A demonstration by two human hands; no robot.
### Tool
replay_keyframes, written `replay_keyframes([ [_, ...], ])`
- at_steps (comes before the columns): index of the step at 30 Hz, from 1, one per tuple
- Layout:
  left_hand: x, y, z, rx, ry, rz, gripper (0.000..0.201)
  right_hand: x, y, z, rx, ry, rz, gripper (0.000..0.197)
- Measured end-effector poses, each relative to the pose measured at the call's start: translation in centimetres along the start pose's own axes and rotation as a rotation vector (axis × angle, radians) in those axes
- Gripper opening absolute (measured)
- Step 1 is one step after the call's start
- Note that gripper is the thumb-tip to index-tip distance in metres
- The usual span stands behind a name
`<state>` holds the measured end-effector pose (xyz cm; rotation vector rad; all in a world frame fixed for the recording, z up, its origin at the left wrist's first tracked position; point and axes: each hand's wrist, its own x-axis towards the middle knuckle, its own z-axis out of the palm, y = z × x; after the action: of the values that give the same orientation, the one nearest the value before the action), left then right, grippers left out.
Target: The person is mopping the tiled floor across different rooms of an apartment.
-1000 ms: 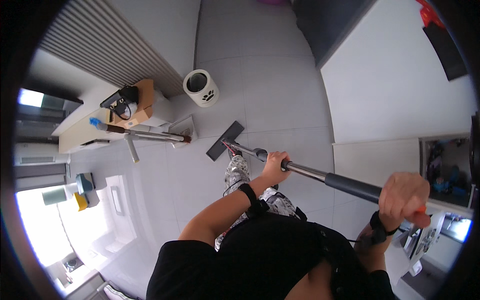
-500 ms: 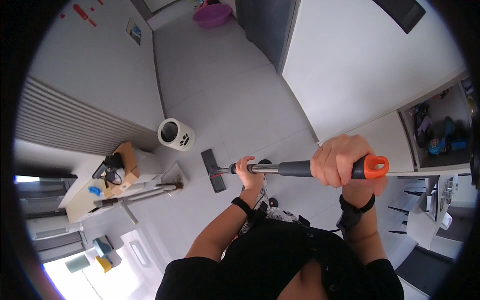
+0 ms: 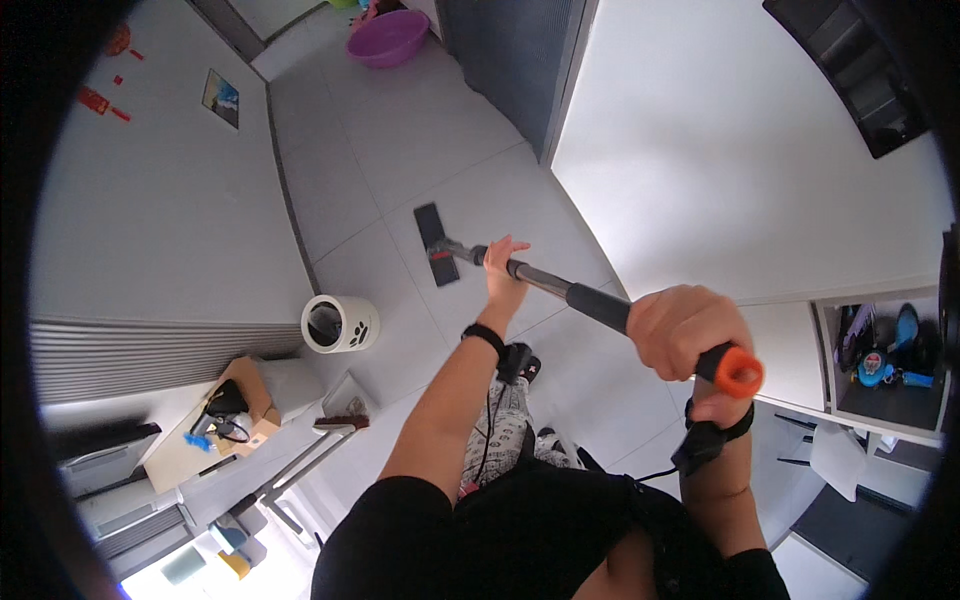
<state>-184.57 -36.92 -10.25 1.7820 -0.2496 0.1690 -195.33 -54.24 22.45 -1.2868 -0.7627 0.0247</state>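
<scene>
A flat mop (image 3: 545, 282) slants across the view, with a metal pole, a dark grip sleeve and an orange hanging loop at its top end. Its dark rectangular head (image 3: 436, 245) is on the grey tiled floor ahead of me. My right hand (image 3: 688, 335) is wrapped round the dark grip just below the orange loop. Farther down the pole, my left hand (image 3: 506, 278) closes round it near the joint above the head, some of its fingers stretched out past the pole.
A white bin with a paw print (image 3: 342, 324) stands left of the mop head. Behind it are a dustpan (image 3: 347, 396) with a brush and an open cardboard box (image 3: 258, 395). A purple basin (image 3: 388, 40) sits far ahead. White cabinets (image 3: 690, 150) with an open shelf (image 3: 885, 395) line the right.
The mop head has slid forward, away from me, and my left hand has gone with it. The pole now tilts more. My view has shifted, and my feet show more.
</scene>
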Motion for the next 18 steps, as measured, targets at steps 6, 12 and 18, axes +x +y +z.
replay_keyframes([
  [6, 7.1, -2.9, 5.5, 0.168, -0.474, 0.299, 0.034, -2.3, 1.5, -1.8, -0.204, 0.379, 0.038, 0.036],
  [12, 7.1, 0.0, 14.0, 0.309, -1.150, 0.087, 0.030, -8.1, -1.8, -3.8, -0.227, 0.782, -0.039, 0.024],
  [18, 3.3, 1.3, 19.5, 0.415, -1.400, 0.142, 0.033, -14.2, -3.8, -3.1, -0.263, 1.056, -0.090, 0.024],
])
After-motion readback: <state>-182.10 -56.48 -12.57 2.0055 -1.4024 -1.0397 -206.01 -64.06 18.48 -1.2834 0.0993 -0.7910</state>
